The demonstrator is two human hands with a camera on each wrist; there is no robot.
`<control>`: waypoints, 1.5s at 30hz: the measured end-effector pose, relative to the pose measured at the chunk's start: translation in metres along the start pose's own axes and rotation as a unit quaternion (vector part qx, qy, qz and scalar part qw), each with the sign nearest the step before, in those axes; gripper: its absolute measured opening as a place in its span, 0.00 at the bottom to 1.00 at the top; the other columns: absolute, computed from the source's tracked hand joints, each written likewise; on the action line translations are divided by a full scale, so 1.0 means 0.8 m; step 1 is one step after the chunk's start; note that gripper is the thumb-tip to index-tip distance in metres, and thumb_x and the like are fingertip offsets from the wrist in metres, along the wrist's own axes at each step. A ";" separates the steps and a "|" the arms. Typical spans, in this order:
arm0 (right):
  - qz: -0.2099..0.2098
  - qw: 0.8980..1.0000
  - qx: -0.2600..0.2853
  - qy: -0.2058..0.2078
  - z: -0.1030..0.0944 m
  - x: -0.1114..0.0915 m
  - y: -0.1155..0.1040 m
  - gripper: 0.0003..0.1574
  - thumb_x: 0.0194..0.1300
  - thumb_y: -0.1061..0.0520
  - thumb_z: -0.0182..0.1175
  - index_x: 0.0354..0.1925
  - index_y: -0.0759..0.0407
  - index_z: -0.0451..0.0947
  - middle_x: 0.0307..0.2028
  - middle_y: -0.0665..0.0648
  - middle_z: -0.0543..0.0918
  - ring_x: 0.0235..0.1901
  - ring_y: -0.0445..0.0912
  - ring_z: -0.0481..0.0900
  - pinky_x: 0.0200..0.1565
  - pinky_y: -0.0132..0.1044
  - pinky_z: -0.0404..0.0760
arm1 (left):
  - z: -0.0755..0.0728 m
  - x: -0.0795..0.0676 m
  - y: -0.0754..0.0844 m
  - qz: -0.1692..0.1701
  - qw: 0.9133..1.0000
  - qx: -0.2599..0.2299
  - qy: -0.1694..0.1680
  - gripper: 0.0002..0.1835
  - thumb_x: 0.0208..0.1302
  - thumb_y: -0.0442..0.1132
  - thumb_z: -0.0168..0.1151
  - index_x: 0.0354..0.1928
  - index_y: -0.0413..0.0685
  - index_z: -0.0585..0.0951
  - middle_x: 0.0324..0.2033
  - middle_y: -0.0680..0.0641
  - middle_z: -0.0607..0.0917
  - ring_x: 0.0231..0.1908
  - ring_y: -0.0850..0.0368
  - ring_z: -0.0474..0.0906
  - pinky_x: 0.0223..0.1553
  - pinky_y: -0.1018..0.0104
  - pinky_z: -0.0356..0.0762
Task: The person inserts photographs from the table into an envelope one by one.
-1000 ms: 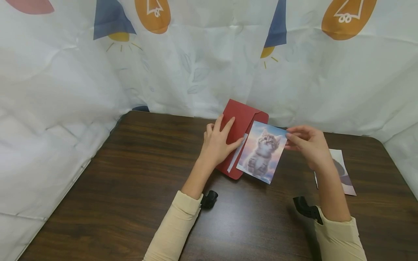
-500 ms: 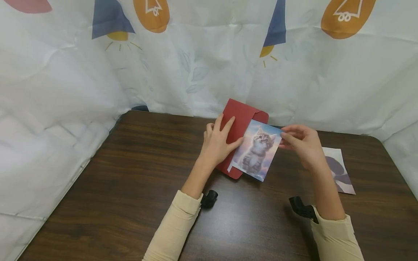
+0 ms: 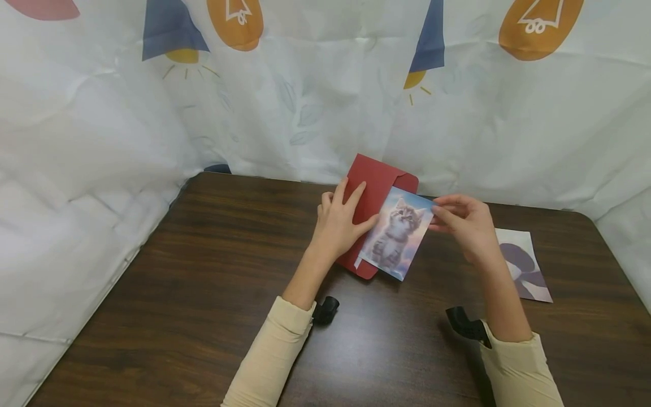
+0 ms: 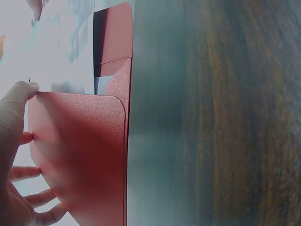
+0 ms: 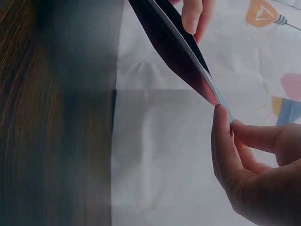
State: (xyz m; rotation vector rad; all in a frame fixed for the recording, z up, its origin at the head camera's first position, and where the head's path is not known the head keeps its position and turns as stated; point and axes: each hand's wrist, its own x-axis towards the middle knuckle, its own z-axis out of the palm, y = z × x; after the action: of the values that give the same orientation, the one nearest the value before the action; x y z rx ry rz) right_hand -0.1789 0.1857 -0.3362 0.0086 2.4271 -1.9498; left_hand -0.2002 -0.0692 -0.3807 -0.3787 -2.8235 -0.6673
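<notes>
A red envelope [image 3: 370, 180] lies tilted near the table's back edge, its flap folded out to the right. My left hand [image 3: 335, 223] spreads its fingers across the envelope, thumb at the mouth's edge. A kitten picture card [image 3: 399, 233] is at the mouth; in the left wrist view the card's [image 4: 66, 52] lower edge meets the red front panel [image 4: 82, 146] there, with most of the card outside. With thumb and fingers my right hand [image 3: 465, 226] pinches the card's upper right corner. In the right wrist view the right hand [image 5: 251, 160] grips that corner, close to the flap.
Under the right forearm's outer side lies a second card with purple-grey shapes [image 3: 529, 277]. A white patterned curtain [image 3: 325, 113] hangs right behind the dark wooden table [image 3: 203, 282]. Black wrist mounts [image 3: 325, 311] stick out from both cream sleeves.
My right hand has moved left with the kitten card, bringing its left edge over the white strip to the envelope's mouth. The left hand and envelope have stayed put.
</notes>
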 end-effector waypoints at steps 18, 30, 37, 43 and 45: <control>-0.003 1.000 0.015 0.009 0.013 0.001 0.002 0.20 0.76 0.66 0.61 0.58 0.81 0.72 0.31 0.40 0.86 0.30 0.36 0.87 0.40 0.33 0.88 | -0.001 -0.001 0.002 0.002 1.000 -0.006 -0.001 0.43 0.71 0.61 0.66 0.82 0.57 0.65 0.80 0.39 0.59 0.62 0.38 0.66 0.58 0.44 0.74; -0.001 0.999 0.036 0.011 0.017 0.001 0.004 0.21 0.75 0.65 0.62 0.56 0.82 0.72 0.29 0.41 0.88 0.27 0.37 0.89 0.40 0.33 0.88 | 0.000 -0.001 0.003 0.003 1.000 0.003 -0.005 0.44 0.70 0.61 0.67 0.82 0.58 0.64 0.80 0.39 0.59 0.63 0.38 0.65 0.59 0.44 0.75; -0.004 0.999 0.044 0.015 0.020 -0.002 0.001 0.22 0.75 0.63 0.64 0.56 0.81 0.74 0.29 0.40 0.89 0.27 0.36 0.89 0.40 0.32 0.88 | 0.001 -0.001 0.006 0.000 1.000 0.007 -0.014 0.44 0.70 0.62 0.66 0.83 0.59 0.63 0.81 0.40 0.58 0.64 0.38 0.65 0.60 0.45 0.74; -0.002 0.999 0.028 0.026 0.023 -0.003 0.002 0.23 0.74 0.62 0.66 0.56 0.80 0.76 0.30 0.43 0.88 0.28 0.36 0.89 0.40 0.31 0.87 | 0.003 -0.001 0.009 0.000 1.000 0.010 -0.013 0.44 0.70 0.62 0.66 0.83 0.59 0.63 0.81 0.40 0.58 0.65 0.38 0.65 0.60 0.45 0.74; 0.000 0.999 0.018 0.032 0.023 -0.003 0.002 0.23 0.74 0.61 0.66 0.56 0.80 0.77 0.31 0.45 0.87 0.28 0.36 0.89 0.41 0.31 0.87 | 0.003 -0.001 0.009 0.001 1.000 0.008 -0.013 0.44 0.70 0.61 0.66 0.83 0.59 0.63 0.81 0.40 0.58 0.65 0.38 0.65 0.61 0.45 0.74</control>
State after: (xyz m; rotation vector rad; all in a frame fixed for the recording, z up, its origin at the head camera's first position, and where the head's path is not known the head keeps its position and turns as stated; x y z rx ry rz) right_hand -0.1763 0.1678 -0.3417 0.0733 2.4312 -2.0237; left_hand -0.1973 -0.0623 -0.3804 -0.3908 -2.8503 -0.6421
